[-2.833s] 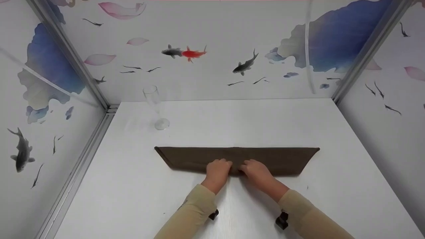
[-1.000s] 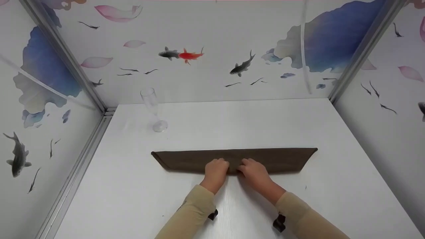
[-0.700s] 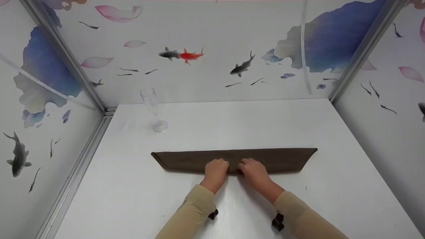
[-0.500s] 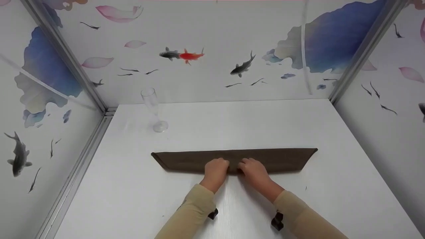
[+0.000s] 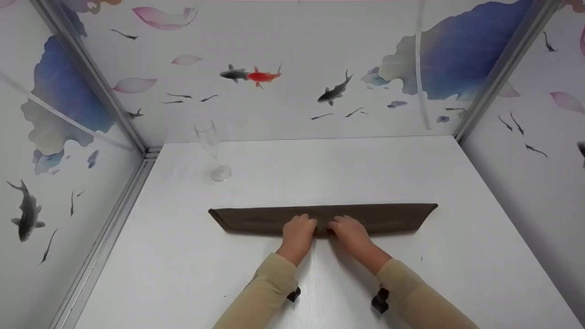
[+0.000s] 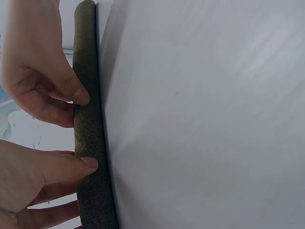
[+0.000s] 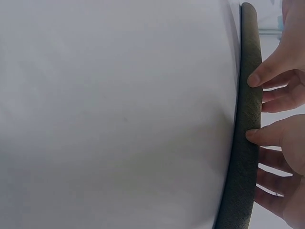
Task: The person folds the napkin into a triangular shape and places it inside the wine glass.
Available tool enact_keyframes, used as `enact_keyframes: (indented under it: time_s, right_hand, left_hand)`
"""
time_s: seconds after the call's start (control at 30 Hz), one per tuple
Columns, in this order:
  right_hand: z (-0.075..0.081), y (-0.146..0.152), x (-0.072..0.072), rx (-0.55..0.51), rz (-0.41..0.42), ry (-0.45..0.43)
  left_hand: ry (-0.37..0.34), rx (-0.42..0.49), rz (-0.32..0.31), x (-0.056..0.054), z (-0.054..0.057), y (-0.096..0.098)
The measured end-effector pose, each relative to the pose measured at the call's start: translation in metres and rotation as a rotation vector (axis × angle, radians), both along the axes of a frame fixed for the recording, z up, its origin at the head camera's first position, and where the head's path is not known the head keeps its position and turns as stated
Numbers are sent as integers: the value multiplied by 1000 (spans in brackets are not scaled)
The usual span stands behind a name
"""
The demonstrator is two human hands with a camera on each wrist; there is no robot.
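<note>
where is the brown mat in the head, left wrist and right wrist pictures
Head: the brown mat lies crosswise, a little below the middle.
Left wrist: a strip running top to bottom, left of centre.
Right wrist: a strip running top to bottom, toward the right side.
Shared landmark: left hand and right hand, side by side, gripping its edge.

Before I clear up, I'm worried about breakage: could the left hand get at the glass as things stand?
Probably yes, with a reach forward, once the left hand lets go of the brown cloth; nothing is seen standing between that cloth and the glass.
</note>
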State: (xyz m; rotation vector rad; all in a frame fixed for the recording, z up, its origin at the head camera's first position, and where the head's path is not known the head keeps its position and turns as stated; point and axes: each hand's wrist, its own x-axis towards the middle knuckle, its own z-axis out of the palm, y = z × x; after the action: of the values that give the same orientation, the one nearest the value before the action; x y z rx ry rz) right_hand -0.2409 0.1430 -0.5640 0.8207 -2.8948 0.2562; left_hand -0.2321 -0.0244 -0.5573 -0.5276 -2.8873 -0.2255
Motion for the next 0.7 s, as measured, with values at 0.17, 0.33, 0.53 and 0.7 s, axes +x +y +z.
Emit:
enact_keyframes:
  time_s: [0.17,0.33,0.53,0.7]
  right_hand:
    - [-2,0,-2,-8,4,3]
    - [-2,-1,-2,-13,9,28]
    - [1,-5,4,-9,-3,71]
    - [2,-6,10,-16,-22,90]
  left_hand:
    - [-35,4,-6,-4,-1,1]
    - [-51,-3,-1,-6,-2,1]
    - [-80,-11,16,-11,-2,1]
    - [-107,-2,29,-13,0,2]
